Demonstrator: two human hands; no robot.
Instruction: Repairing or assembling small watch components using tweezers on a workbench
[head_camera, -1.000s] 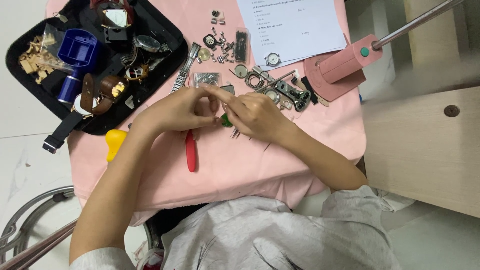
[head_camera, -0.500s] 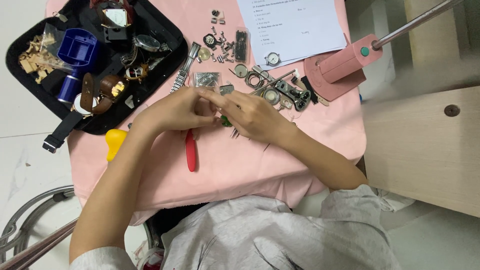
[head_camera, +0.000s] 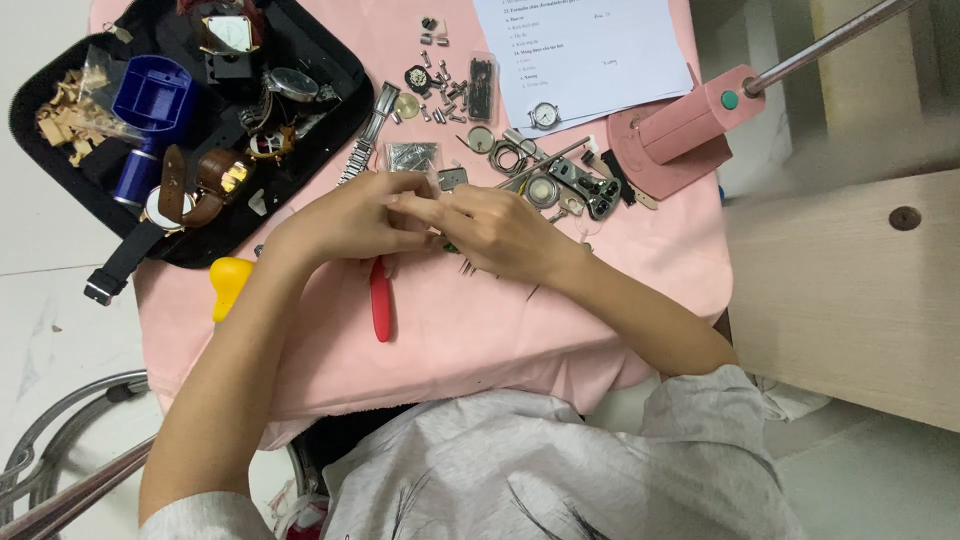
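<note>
- Two bare hands meet over the pink cloth-covered table (head_camera: 470, 320). The left hand (head_camera: 345, 222) and the right hand (head_camera: 500, 232) touch at the fingertips, and the fingers are pressed together as if pinching something very small.
- What they pinch I cannot tell; only a small green part (head_camera: 451, 246) shows under the right hand, and it seems to be held there.
- A red-handled tool (head_camera: 380, 300) lies on the cloth just under the left hand, and a yellow plastic piece (head_camera: 228, 284) lies near the left forearm.
- Many small metal watch parts (head_camera: 520, 165) are scattered just beyond the fingers, and a black oval tray (head_camera: 330, 70) with watches and straps stands to the left.
- I judge that the tiny piece could slip from the fingertips if the pinch loosens, and it would be hard to find among the loose parts.
- The right wrist is near these parts, so a sideways move could push them off the cloth.
</note>
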